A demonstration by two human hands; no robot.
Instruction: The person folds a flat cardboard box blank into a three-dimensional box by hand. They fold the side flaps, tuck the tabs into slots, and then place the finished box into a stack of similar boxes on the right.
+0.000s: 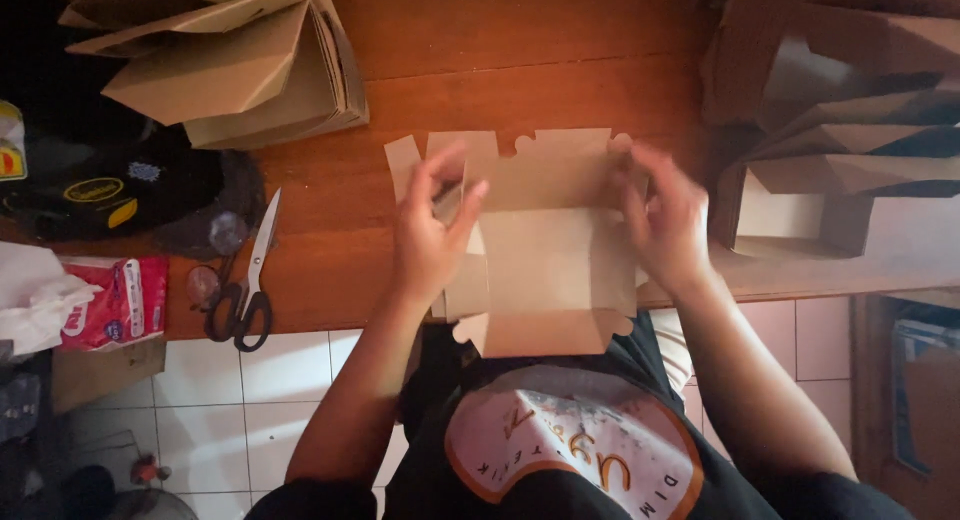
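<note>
Head view: my left hand [428, 230] pinches the left side flap of a flat brown cardboard box blank [545, 245], fingers pressed together on it. My right hand [665, 220] grips the blank's right edge, fingers curled over it. The blank lies at the near edge of the wooden table [520, 60], with scissors [250, 280] left of it.
</note>
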